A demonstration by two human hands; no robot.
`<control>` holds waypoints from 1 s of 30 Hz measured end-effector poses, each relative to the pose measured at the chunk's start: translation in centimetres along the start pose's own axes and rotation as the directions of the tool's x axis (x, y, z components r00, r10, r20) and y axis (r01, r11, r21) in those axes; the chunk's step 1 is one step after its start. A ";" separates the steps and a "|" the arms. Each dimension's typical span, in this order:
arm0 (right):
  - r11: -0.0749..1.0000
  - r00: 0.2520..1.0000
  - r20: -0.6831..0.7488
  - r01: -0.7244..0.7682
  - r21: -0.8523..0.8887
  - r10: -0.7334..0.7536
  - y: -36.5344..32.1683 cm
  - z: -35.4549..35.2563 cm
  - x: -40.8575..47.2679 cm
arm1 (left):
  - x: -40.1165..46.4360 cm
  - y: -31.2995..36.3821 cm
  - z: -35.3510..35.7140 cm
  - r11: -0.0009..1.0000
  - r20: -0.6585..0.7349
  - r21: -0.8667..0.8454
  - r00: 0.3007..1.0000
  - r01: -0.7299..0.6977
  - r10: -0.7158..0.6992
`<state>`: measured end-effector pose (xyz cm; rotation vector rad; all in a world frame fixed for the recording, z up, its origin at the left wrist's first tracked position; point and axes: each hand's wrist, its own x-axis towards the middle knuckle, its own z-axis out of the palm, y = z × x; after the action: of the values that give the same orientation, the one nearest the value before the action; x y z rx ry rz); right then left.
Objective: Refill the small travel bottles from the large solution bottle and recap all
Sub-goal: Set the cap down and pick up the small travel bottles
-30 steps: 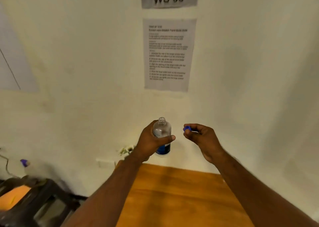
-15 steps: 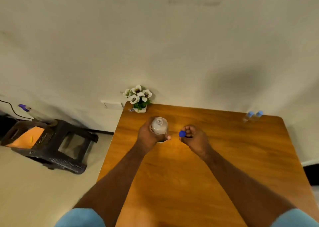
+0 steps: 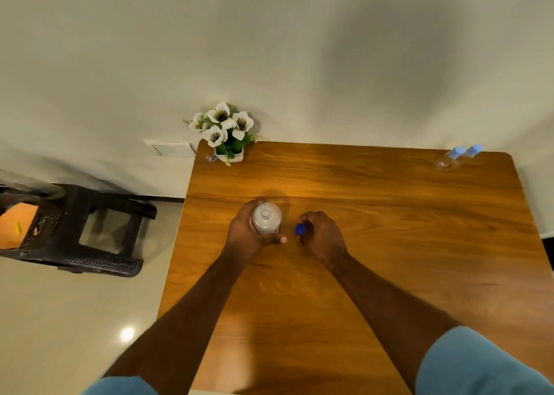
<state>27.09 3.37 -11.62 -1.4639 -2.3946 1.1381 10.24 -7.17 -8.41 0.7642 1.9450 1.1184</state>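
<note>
The large solution bottle stands upright and uncapped on the wooden table, at the centre of the frame, with the left hand wrapped around it. Just beside it, the right hand pinches the blue cap between its fingertips. Two small travel bottles stand capped at the upper right, and a flower pot above centre.

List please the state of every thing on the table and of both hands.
large bottle: upright, uncapped, gripped by left hand
blue cap: off, pinched in right hand
left hand: closed around the bottle
right hand: closed on the cap
two small bottles: capped, far right corner, untouched
flower pot: upright, far left corner
</note>
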 end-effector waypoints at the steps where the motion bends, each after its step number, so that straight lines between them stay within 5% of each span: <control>1: 1.000 1.000 0.000 -0.001 -0.007 0.001 0.2 0.1 0.1 | 0.0 0.0 0.0 1.000 0.006 0.008 1.000 -0.009 0.009; 12: 0.998 0.998 0.056 0.019 -0.061 -0.016 1.1 0.1 0.1 | -1.2 0.6 -0.1 0.994 0.012 -0.036 0.995 -0.103 0.103; 18: 0.999 0.999 0.032 -0.011 0.035 0.010 2.2 -4.5 -1.9 | -2.1 6.0 -0.8 0.956 0.027 -0.027 0.956 -0.293 0.293; 25: 0.994 0.973 -0.223 -0.045 0.102 0.067 3.9 -13.6 -5.3 | -2.1 14.5 3.6 0.879 0.085 0.037 0.878 -0.475 0.471; 30: 0.973 0.908 -0.378 -0.107 0.206 0.180 8.0 -19.6 -5.6 | -0.4 17.8 11.4 0.877 0.121 0.043 0.874 -0.478 0.470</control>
<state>44.63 11.46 -1.26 -1.6456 -1.8900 0.9447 22.15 5.36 3.72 1.3688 1.7582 1.2612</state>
